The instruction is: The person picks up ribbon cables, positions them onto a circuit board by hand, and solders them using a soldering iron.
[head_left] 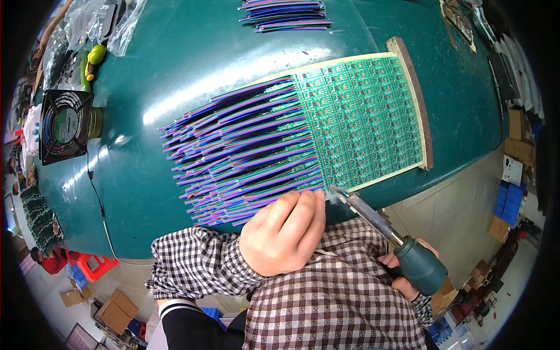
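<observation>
A panel of small green circuit boards lies on the green table. Rows of multicoloured ribbon wires fan leftward from its left part. At the panel's near edge my left hand is closed in a pinch on a wire end, its fingertips by the last row; the tip of that wire is mostly hidden by the fingers. My right hand is wrapped round the dark green handle of a soldering iron. The iron slants up and left, its tip close to my left fingertips; whether it touches the board I cannot tell.
A brown bar stands along the panel's right edge. Another bundle of wires lies at the far side. A square black fan with a cable sits on the left, near clear plastic bags. A red stool is below left.
</observation>
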### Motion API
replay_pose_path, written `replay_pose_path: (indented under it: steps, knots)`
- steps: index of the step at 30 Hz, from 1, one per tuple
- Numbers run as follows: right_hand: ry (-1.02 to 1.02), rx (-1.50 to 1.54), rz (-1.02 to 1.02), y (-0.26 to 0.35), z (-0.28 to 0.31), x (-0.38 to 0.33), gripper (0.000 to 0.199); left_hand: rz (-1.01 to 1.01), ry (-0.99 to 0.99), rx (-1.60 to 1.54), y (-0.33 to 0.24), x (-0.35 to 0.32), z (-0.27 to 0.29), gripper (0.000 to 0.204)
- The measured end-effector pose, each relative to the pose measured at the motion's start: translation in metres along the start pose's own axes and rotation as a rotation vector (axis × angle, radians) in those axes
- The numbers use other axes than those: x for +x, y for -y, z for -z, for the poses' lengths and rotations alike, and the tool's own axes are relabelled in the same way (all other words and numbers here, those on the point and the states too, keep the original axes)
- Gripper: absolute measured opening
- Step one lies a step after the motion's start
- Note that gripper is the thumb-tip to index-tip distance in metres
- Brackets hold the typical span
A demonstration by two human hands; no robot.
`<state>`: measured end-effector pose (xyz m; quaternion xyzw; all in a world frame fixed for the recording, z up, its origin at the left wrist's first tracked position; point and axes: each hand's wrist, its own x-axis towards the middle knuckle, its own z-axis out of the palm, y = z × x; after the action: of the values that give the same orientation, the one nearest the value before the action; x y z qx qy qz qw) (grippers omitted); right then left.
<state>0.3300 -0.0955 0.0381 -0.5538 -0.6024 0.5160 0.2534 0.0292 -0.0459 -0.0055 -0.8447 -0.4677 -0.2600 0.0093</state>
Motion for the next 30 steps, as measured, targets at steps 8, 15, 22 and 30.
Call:
replay_pose_path:
  steps: [8,15,22,30]
  knots:
    - [-0.034,0.002,0.051,0.0025,-0.0067,0.0039,0.054,-0.003,-0.001,0.012,-0.0007,-0.0006,-0.0006,0.027]
    - [-0.020,0.034,0.011,0.0052,-0.0018,0.0012,0.051,0.000,0.016,0.001,0.0003,0.0011,0.0015,0.028]
    - [-0.006,0.033,0.022,-0.0012,-0.0022,-0.0012,0.052,-0.018,0.013,-0.007,0.0017,0.0019,0.0009,0.031]
    - [0.008,0.024,0.002,-0.0020,-0.0023,-0.0025,0.054,-0.021,0.004,-0.004,0.0022,0.0016,0.0012,0.031]
